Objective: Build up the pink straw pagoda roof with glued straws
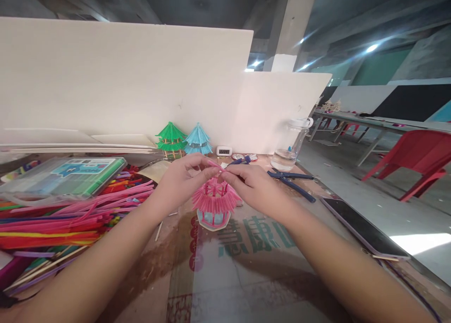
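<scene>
Above the table's middle, my left hand (190,172) and my right hand (248,182) meet, both pinching a short pink pipe cleaner (215,165) between their fingertips. Just below and behind the fingers stands a small pink pavilion model (214,200), with a shaggy pipe-cleaner roof, pink posts and a pale blue base. The fingers partly hide its top. Farther back, a green pavilion model (171,137) and a light blue pavilion model (198,139) stand side by side against the white board.
Piled pipe cleaners (70,217) and a clear plastic case (66,177) lie at left. To the right are blue-handled pliers (294,179), a water bottle (287,146) and a phone (362,226). A small digital clock (224,151) sits at the back, before a white board (123,78).
</scene>
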